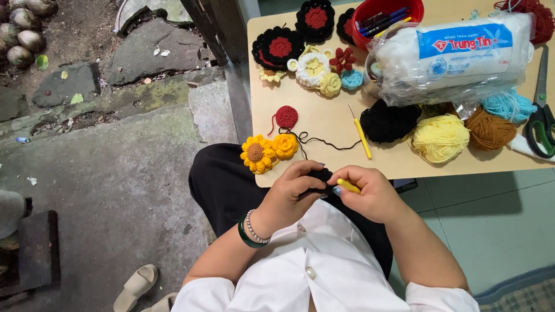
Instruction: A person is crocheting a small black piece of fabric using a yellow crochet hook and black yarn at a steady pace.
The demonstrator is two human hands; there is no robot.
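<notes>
My left hand [292,193] pinches a small black crochet piece [319,175] just below the table's near edge. My right hand [370,193] grips a yellow-handled crochet hook [348,185] right against that piece. Black yarn [324,140] trails up from it across the light wooden table [329,118] to a black yarn ball [388,121]. Two yellow crochet flowers [267,152] lie at the table's near left corner, a small red crochet disc [286,116] just beyond them.
A second yellow hook [361,134] lies on the table. Yellow [440,137], brown [489,129] and teal [509,105] yarn balls, a bag of white stuffing [457,55], green-handled scissors [541,124], a red cup of pens [386,14] and several finished flowers [312,66] crowd it.
</notes>
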